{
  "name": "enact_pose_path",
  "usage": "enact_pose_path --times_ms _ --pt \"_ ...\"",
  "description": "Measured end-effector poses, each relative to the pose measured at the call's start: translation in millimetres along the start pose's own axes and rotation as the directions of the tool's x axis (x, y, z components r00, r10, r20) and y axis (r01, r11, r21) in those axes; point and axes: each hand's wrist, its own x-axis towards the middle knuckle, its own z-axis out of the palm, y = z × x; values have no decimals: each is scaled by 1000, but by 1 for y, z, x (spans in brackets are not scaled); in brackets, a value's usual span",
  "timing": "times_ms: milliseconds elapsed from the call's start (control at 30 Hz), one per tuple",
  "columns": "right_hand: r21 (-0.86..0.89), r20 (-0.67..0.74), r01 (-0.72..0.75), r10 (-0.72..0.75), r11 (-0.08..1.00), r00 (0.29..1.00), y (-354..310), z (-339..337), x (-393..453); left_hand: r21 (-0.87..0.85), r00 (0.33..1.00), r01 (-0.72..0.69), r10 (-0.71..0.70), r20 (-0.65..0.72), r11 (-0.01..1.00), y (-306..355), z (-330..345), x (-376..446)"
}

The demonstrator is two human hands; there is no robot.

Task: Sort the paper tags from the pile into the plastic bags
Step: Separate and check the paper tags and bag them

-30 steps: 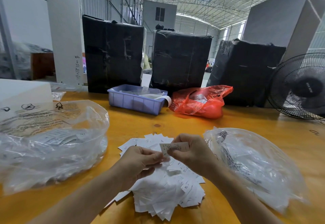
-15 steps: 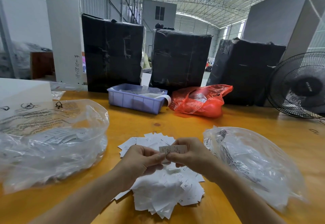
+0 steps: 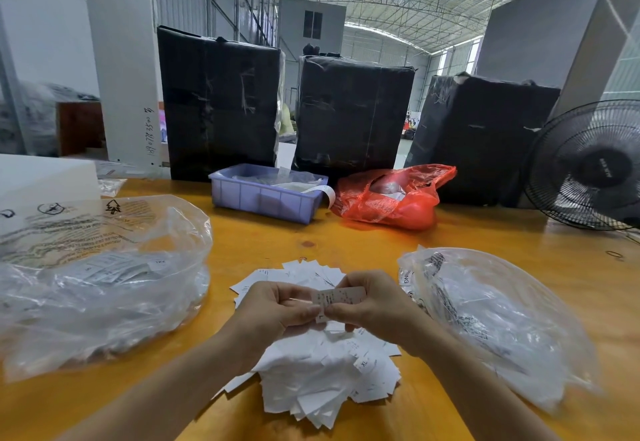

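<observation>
At frame centre, our left hand [image 3: 277, 309] and right hand [image 3: 372, 305] pinch one paper tag [image 3: 337, 297] above the pile [image 3: 329, 371].

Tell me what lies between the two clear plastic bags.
In the head view, the pile of paper tags, with both hands above it, lies between left bag and right bag.
</observation>
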Motion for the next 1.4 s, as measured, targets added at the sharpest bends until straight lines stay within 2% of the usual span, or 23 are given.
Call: enact_pose_path --times_ms 167,333,400,533,700,867,1100,1233,1400 --pt "-4 -21 13 -14 1000 1000 1 1 0 -83 997 -8 3 -71 997 -1 1 1" --pt "64 -99 63 -56 996 994 3 0 1 -56 992 6 -13 -128 998 0 1 1" --pt "85 -158 104 -89 991 983 2 0 2 -68 993 24 -32 -117 997 1 0 0" --pt "19 -222 176 -167 984 961 1 0 3 -110 996 48 -56 -67 993 3 -1 0" --pt "-66 -246 235 -244 970 938 3 2 2 -67 995 94 -95 -5 993 4 0 -3" --pt "-147 -256 266 -297 953 920 4 2 3 -50 994 110 -110 1 993 6 0 -5" --pt "-187 -148 250 -279 950 949 5 3 2 -30 993 111 -112 -42 993 6 0 -4" --pt "-126 -69 184 -194 975 979 5 2 3 -5 994 102 -102 -47 995 6 0 -4" --pt "-137 21 108 -106 985 994 6 0 3 26 994 97 -95 -58 995 5 -1 -3"
